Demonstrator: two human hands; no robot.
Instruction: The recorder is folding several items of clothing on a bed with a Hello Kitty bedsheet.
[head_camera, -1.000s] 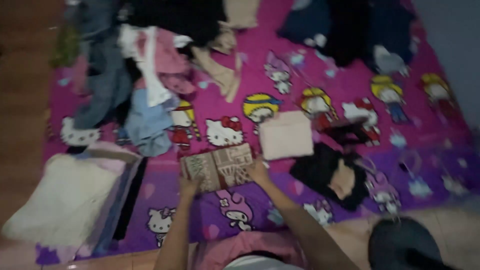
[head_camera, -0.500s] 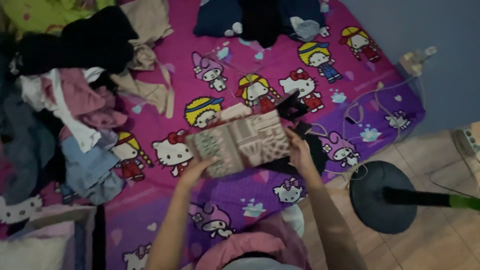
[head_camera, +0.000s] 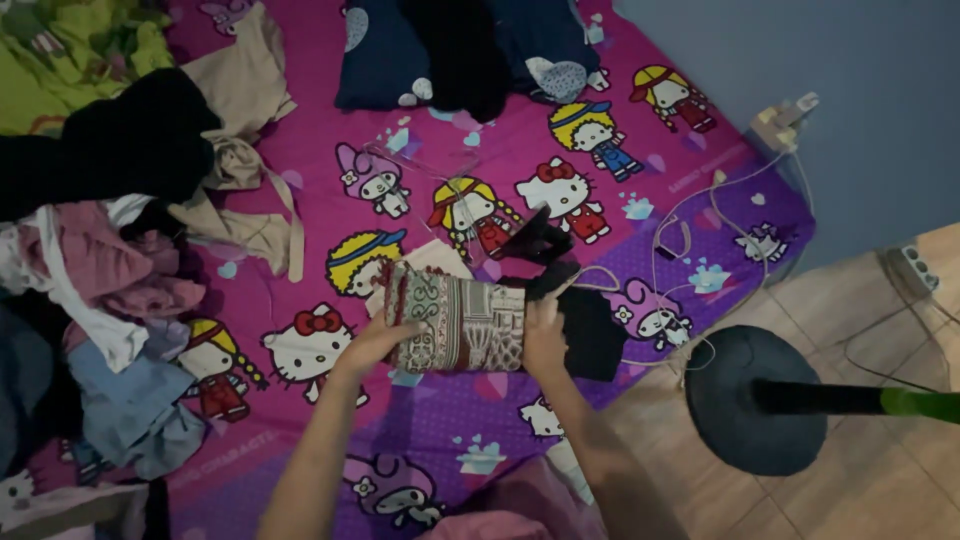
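Note:
A folded patterned cloth (head_camera: 458, 322), beige and dark red, is held between both hands low over the pink and purple cartoon bedsheet (head_camera: 500, 150). My left hand (head_camera: 375, 345) grips its left end. My right hand (head_camera: 543, 335) grips its right end. A folded beige cloth (head_camera: 432, 258) lies just beyond it, partly hidden. Black garments (head_camera: 580, 320) lie right of my right hand.
A heap of mixed clothes (head_camera: 100, 290) fills the left side. Dark blue clothing (head_camera: 450, 50) lies at the top. A fan's round black base (head_camera: 755, 398) with a pole stands on the tiled floor at right. White cables (head_camera: 700, 220) run to a wall plug (head_camera: 780, 120).
The patterned cloth was lifted from the sheet and carried right, then lowered beside the black garments. It now looks more narrowly folded. The view swung right, bringing in the fan base and wall.

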